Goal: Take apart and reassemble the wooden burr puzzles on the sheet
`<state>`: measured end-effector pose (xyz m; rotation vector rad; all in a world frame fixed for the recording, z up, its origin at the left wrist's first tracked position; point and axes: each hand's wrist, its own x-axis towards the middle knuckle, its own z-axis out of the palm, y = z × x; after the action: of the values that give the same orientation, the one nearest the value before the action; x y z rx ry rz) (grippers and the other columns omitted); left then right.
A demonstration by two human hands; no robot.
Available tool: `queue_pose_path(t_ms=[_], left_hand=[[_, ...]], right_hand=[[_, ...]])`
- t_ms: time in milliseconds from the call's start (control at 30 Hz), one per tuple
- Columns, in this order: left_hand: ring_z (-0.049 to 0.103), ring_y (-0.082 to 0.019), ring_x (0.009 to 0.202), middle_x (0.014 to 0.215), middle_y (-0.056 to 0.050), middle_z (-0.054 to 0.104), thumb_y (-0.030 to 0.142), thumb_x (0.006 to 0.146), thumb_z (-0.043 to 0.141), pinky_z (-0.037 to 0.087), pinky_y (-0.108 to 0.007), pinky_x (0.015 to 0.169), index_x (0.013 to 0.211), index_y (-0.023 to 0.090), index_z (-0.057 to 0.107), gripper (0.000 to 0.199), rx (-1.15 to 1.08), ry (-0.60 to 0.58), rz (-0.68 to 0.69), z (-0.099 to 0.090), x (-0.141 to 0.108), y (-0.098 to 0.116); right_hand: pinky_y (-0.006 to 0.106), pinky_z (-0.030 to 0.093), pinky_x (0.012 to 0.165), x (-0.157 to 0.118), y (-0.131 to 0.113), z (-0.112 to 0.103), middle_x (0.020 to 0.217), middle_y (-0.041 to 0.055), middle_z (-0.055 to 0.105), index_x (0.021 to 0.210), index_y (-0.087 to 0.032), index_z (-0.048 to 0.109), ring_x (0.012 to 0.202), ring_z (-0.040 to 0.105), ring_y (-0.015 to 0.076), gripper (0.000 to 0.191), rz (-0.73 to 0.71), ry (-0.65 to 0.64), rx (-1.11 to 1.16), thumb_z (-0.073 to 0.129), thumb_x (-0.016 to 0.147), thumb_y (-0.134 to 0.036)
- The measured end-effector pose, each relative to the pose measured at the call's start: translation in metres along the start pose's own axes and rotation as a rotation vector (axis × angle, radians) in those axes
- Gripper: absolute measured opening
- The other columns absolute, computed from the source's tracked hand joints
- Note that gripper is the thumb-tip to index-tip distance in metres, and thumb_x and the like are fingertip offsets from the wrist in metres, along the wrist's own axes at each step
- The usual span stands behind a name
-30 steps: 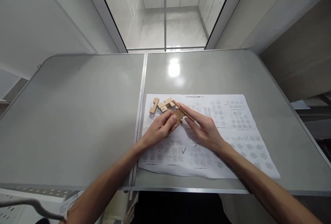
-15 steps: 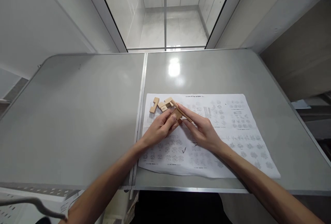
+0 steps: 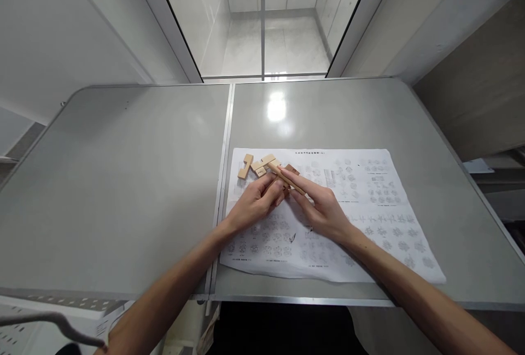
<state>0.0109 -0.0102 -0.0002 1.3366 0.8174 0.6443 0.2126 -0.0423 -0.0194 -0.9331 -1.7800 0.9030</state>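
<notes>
Over the printed sheet, my two hands meet around light wooden puzzle pieces. My right hand (image 3: 318, 199) is closed on a long wooden puzzle piece (image 3: 283, 174), which slants up and to the left. Thumb and fingers of my left hand (image 3: 258, 196) pinch a wooden piece against it, largely hidden by the fingers. A browner wooden end (image 3: 292, 169) juts out just beyond the long piece. Left of the hands lies a notched wooden piece (image 3: 245, 167), apart from the others. Several more pieces (image 3: 267, 160) lie in a cluster just beyond my left fingers.
The white sheet (image 3: 369, 267), printed with small diagrams, lies under the hands on the grey table (image 3: 143, 191). A metal seam (image 3: 223, 163) runs along the sheet's left side. Glass doors (image 3: 295, 43) stand behind the table. A cable (image 3: 53, 318) hangs at lower left.
The wooden piece between my hands has turned; its flat face no longer shows, and a browner end now sticks out beyond the long piece. Both hands stay nearly in place.
</notes>
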Motion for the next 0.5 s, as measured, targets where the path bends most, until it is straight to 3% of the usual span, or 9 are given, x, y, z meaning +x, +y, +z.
queue_pose_path(t_ms=[300,500], left_hand=[[0.035,-0.009,0.053,0.071,0.005,0.043,0.050,0.113,0.044,0.033,-0.024,0.047,0.093,0.021,0.046,0.036,-0.064,-0.040,0.025,0.0016,0.0005,0.0039],[0.037,-0.010,0.055,0.071,0.004,0.045,0.051,0.114,0.038,0.035,-0.025,0.050,0.090,0.022,0.043,0.039,0.041,-0.032,0.000,0.0005,-0.0016,0.0022]], right_hand=[[0.047,0.058,0.120,-0.0019,0.0060,0.0013,0.152,0.0023,0.069,0.160,-0.034,0.057,0.143,0.064,0.0279,0.049,0.063,0.073,-0.030,0.053,0.113,-0.021],[0.046,0.063,0.114,-0.0031,0.0068,0.0025,0.150,0.0023,0.071,0.161,-0.035,0.056,0.137,0.069,0.0277,0.051,0.052,0.064,-0.019,0.054,0.112,-0.021]])
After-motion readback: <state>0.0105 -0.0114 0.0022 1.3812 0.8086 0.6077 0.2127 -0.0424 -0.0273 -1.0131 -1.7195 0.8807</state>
